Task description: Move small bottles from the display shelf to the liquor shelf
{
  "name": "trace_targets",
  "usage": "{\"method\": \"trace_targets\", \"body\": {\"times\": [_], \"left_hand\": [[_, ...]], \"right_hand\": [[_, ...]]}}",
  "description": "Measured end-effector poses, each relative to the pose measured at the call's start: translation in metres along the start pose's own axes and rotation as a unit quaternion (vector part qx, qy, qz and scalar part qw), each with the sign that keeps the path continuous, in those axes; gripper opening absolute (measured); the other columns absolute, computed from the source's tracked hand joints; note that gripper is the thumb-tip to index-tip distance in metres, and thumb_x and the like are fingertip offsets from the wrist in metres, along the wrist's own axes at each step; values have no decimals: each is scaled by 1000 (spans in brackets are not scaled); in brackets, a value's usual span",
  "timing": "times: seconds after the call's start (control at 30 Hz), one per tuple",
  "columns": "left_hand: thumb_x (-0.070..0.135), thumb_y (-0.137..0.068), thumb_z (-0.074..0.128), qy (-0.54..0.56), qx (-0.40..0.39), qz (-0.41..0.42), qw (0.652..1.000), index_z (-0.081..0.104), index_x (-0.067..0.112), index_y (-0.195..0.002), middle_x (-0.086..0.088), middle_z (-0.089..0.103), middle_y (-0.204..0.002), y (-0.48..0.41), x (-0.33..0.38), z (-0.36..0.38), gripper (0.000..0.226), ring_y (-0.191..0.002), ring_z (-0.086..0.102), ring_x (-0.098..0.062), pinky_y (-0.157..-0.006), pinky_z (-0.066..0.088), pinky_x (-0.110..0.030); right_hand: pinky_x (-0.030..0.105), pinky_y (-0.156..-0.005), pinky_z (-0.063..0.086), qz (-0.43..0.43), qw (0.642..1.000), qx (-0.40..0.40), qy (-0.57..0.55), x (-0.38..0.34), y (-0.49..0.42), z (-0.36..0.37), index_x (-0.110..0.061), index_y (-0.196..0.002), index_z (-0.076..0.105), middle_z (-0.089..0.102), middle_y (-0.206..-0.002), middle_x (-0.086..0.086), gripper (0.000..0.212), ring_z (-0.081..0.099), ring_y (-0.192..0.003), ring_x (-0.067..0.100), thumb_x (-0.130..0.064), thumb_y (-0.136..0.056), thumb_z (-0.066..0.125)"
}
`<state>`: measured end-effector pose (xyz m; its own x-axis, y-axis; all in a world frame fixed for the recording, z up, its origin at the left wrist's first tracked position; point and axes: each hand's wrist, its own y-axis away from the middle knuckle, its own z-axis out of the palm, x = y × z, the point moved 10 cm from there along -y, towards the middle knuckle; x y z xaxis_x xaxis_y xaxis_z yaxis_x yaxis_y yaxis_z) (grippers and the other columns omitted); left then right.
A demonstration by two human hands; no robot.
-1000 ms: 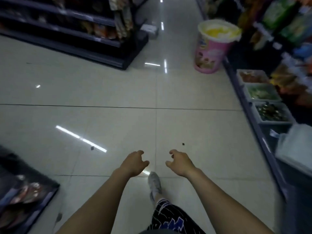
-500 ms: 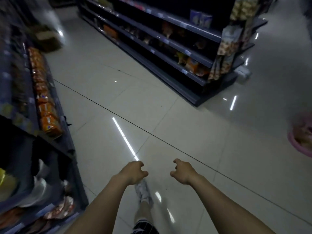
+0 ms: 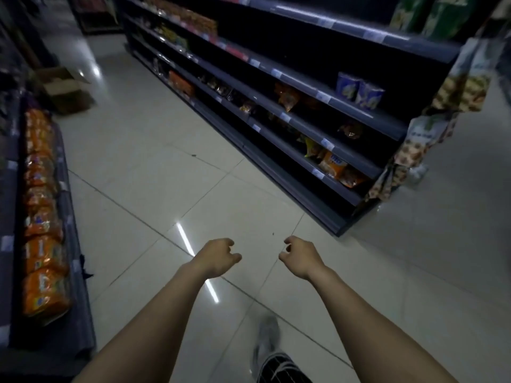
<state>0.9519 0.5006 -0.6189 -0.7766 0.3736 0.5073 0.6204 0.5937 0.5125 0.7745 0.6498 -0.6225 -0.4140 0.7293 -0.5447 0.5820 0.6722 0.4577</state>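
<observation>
Walking a pale tiled floor [image 3: 154, 167] between dark snack shelves [image 3: 290, 114], left hand [image 3: 218, 257] and right hand [image 3: 301, 255] loosely curled, empty; no bottles visible, so scanning shelves comes first.

I'm seeing open tiled floor [image 3: 171, 150] running ahead between two shelf runs, with nothing on it near my hands. The left hand [image 3: 217, 257] and right hand [image 3: 302, 255] are hanging apart over bare tile, both loosely curled and holding nothing. A low shelf [image 3: 74, 244] packed with orange packets [image 3: 41, 241] is closing off the left side. A tall dark rack [image 3: 304, 111] is walling the right. A cardboard box [image 3: 67, 91] is sitting on the floor far ahead, left.
</observation>
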Motion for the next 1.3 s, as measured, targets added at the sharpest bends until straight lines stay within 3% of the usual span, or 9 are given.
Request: {"method": "trace_targets", "body": {"times": [0.3,0.5,0.67,0.77,0.87,0.93,1.07,1.2,1.3], "left_hand": [[42,-95,63,-40,61,65,995,47,13,-150,-7,60,-144,-269,119,-201,64,-128,58,-23,-101,42,-27],[45,-98,59,-43,115,127,984,49,17,-148,1,62,-138,-362,191,-320,59,-117,61,-19,-98,45,-27],[41,-99,59,-54,147,210,965,60,10,-131,2,64,-109,-469,282,-445,45,-95,59,-17,-85,50,-34],[44,-100,59,-36,155,263,952,50,15,-146,-3,62,-134,-524,339,-521,56,-116,61,-23,-94,49,-33],[43,-98,62,-20,174,330,928,48,16,-150,-1,61,-141,-562,398,-588,60,-124,60,-21,-99,45,-28],[42,-97,63,-10,186,370,910,50,17,-148,1,63,-136,-580,438,-625,58,-120,61,-18,-98,46,-27],[37,-96,64,1,229,455,861,58,16,-140,2,68,-126,-598,519,-685,49,-113,65,-18,-99,51,-35],[34,-94,64,12,274,508,816,64,17,-133,3,72,-114,-619,595,-727,43,-107,67,-19,-98,52,-38],[35,-96,61,18,285,535,795,62,18,-135,7,69,-111,-633,648,-749,43,-104,65,-17,-96,53,-38]], "right_hand": [[32,-98,50,-46,995,86,-1,-131,-273,-163,-16,-140,58,65,-134,6,51,60,-121,26,-34,-93,61],[30,-82,51,-57,986,155,-33,-198,-369,-265,-16,-126,65,69,-117,5,34,65,-102,23,-31,-95,63],[29,-75,50,-74,969,232,-35,-281,-469,-373,-23,-113,68,70,-106,1,24,65,-86,19,-34,-92,62],[33,-78,53,-81,954,289,-29,-331,-515,-439,-19,-110,68,70,-99,3,21,66,-84,20,-30,-92,63],[34,-90,54,-76,927,365,-31,-373,-548,-511,-18,-117,70,73,-106,3,29,68,-100,25,-29,-90,65],[29,-89,50,-69,915,395,-36,-394,-566,-554,-19,-127,67,72,-112,1,37,67,-104,22,-30,-91,66],[28,-80,45,-59,886,458,-34,-424,-588,-636,-21,-126,66,70,-114,2,36,65,-101,22,-30,-91,64],[20,-80,41,-60,850,521,-42,-437,-598,-712,-19,-125,69,70,-99,-4,35,67,-96,18,-27,-91,67],[18,-82,39,-71,834,546,-37,-442,-602,-763,-18,-128,67,70,-109,-3,37,61,-95,14,-28,-93,67]]}}
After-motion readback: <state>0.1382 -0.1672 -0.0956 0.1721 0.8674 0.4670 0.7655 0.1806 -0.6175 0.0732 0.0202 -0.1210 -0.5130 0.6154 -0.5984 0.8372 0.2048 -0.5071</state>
